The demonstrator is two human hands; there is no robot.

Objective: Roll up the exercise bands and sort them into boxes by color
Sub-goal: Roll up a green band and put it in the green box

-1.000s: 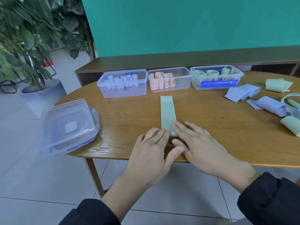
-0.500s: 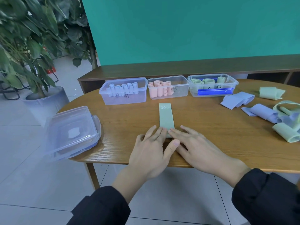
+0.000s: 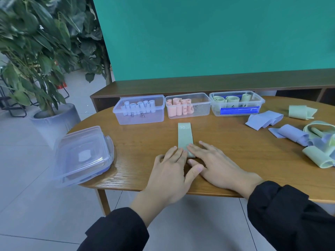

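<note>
Head camera looks down on a wooden table where a green band lies flat, running away from the person, with "30" printed at its far end. Its near end is under both hands. The left hand lies flat with straight fingers pressing on the band's near end, thumb stretched toward the other hand. The right hand also lies flat, fingers spread and pressing on the same end; neither hand curls around anything.

Along the far edge stand three clear boxes side by side: the left box holds blue rolls, the middle box holds pink rolls, and the right box holds green rolls. Loose bands in blue and green lie heaped at the right side of the table, well apart from the hands. Clear lids sit stacked on the table's left edge. A potted plant stands on the floor to the left.
</note>
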